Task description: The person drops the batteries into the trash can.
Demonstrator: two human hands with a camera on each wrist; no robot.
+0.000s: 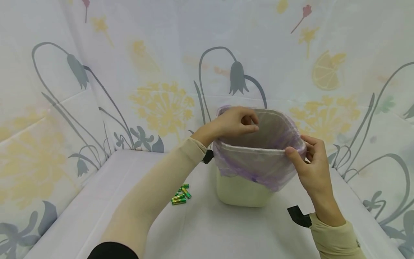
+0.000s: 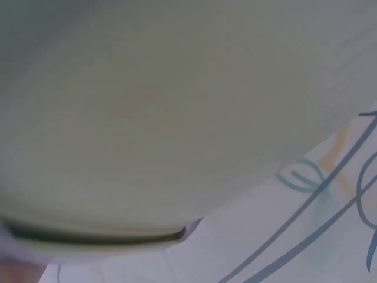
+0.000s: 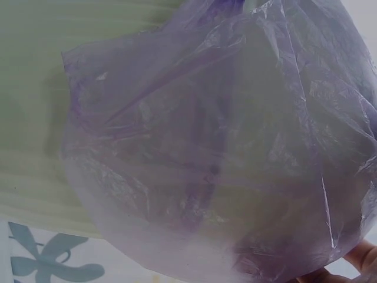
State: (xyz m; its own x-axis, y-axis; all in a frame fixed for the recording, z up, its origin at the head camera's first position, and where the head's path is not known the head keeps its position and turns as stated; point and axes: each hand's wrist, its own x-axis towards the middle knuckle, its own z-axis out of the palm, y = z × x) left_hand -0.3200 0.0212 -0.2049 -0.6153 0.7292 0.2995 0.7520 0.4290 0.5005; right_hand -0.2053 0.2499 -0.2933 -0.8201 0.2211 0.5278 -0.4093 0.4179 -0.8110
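A pale green bin (image 1: 245,196) stands upright, lined with a thin purple plastic bag (image 1: 249,165) folded over its rim. In the right wrist view the bag (image 3: 177,135) hangs crinkled over the bin's wall (image 3: 29,130). My right hand (image 1: 312,162) grips the lined rim at the front right corner, thumb on the near face and fingers around the side. My left hand (image 1: 237,120) reaches across the left rim over the bin's mouth, its fingers loosely bent with nothing visible in them. Up close, the left wrist view is mostly filled by a blurred pale surface (image 2: 165,118).
Several green and gold batteries (image 1: 179,198) lie in a small heap on the white table (image 1: 207,237), left of the bin and beside my left forearm. A white curtain with flower prints (image 1: 161,54) hangs behind and along both sides.
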